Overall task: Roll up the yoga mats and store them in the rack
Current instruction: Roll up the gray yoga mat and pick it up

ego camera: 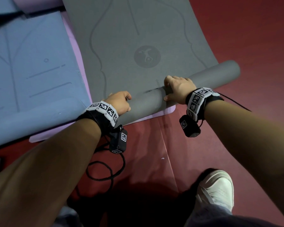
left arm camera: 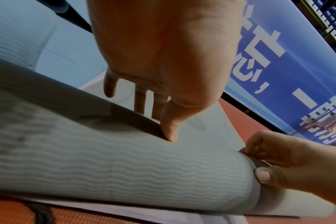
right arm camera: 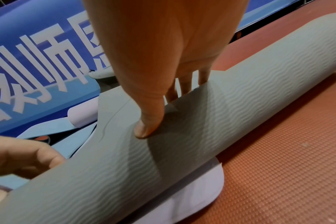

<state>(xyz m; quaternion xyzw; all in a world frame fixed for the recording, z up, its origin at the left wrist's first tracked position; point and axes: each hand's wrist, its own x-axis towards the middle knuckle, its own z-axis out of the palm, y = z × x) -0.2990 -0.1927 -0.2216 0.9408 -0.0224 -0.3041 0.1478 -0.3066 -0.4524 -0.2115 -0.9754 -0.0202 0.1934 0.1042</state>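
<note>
Grey mat (ego camera: 138, 38) on red floor (ego camera: 252, 38), near end rolled. L→R: blue mat (ego camera: 31, 71) alongside; left hand (ego camera: 120, 102) and right hand (ego camera: 179, 89) both curled over roll (ego camera: 216, 72), prob. to keep it tight. Rack not in view.

A blue banner (right arm camera: 38, 63) carries large white Chinese characters. In the right wrist view "师" reads clearly, with cut-off characters either side of it. In the left wrist view the same banner (left arm camera: 290, 63) shows a comma and a long dash-like stroke, perhaps "一"; the other characters there are cropped or tilted too far to read. The grey mat (ego camera: 138, 38) bears a round embossed logo (ego camera: 147, 56) with a figure and no legible lettering. The wristbands (ego camera: 105, 110) carry black-and-white square code markers, without text.
</note>
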